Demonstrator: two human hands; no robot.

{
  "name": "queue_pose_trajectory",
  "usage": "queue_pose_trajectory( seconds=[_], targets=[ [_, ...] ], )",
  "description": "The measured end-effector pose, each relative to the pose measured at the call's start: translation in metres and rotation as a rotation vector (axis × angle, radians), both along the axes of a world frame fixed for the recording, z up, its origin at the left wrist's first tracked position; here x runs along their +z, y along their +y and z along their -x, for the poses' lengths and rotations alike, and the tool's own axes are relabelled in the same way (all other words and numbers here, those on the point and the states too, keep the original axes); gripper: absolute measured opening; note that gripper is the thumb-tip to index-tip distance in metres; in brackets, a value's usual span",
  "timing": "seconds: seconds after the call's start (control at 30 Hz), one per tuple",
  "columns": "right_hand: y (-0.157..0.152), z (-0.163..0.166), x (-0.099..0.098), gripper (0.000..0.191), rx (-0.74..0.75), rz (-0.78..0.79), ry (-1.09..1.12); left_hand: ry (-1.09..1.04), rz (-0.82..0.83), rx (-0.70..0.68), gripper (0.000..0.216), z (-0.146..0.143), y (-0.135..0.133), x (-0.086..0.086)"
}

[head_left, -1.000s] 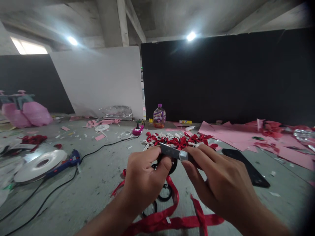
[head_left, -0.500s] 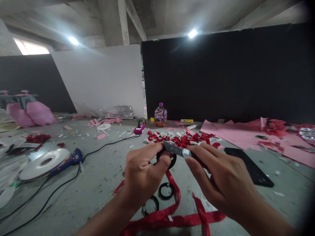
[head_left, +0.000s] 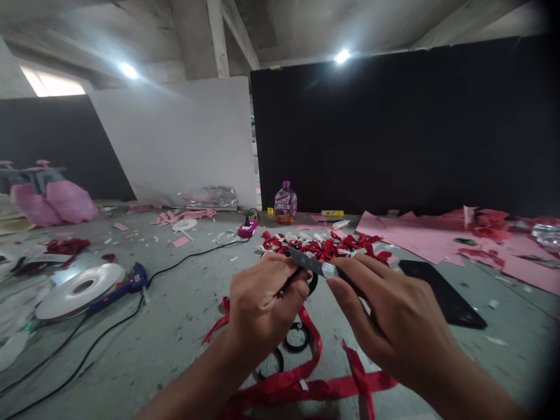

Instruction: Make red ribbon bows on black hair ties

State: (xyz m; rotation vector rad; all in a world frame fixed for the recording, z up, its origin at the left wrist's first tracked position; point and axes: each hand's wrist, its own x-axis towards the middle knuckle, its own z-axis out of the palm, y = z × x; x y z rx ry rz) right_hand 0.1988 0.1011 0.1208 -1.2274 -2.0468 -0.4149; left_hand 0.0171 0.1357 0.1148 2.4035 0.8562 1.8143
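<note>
My left hand (head_left: 269, 294) is closed in a pinch around a black ring (head_left: 313, 283), whose edge shows past the thumb. In my right hand (head_left: 389, 309), thumb and fingers grip a knife with a flat grey blade (head_left: 304, 259) and a pale collar; its handle is hidden in my palm. The blade's tip reaches over the left fingertips, close to the ring. Beneath my hands, a red ribbon (head_left: 321, 388) curves across the table beside another black ring (head_left: 296, 338). A heap of red and white ribbon bows (head_left: 326, 246) lies just beyond my fingers.
Left are a white ribbon spool (head_left: 81, 289) and a blue glue gun (head_left: 136, 277) with its black cord. At right lie a black phone (head_left: 441, 294) and pink sheets (head_left: 415, 236). A purple-capped bottle (head_left: 286, 204) stands behind the bows, near a pink power socket (head_left: 247, 228).
My left hand has shifted slightly right, nearer my right hand. The knife blade has moved a little left and up, while both grips stay closed.
</note>
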Motion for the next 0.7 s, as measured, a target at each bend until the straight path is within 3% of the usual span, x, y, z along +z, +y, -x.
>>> queue_pose_trajectory(
  seconds=[0.7],
  targets=[
    [-0.002, -0.0045, 0.0058, 0.034, 0.0, 0.095, 0.034, 0.035, -0.006, 0.002, 0.013, 0.0035, 0.0038, -0.002]
  ],
)
